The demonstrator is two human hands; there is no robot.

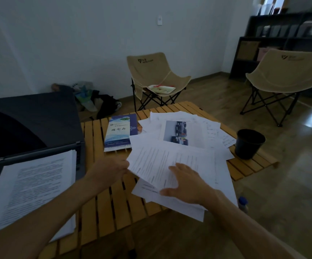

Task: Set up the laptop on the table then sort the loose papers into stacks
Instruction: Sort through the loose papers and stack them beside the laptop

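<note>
An open dark laptop stands at the left of the wooden slatted table, and a stack of printed papers covers its keyboard. Loose white papers lie fanned over the right half of the table, one with a photo of cars. My left hand pinches the left edge of a printed sheet on top of the pile. My right hand lies flat with spread fingers on the same sheet near its lower corner.
A blue booklet lies between the laptop and the papers. A black cup stands at the table's right edge. Two beige folding chairs stand beyond the table, one holding a tray. A bottle cap shows below the right edge.
</note>
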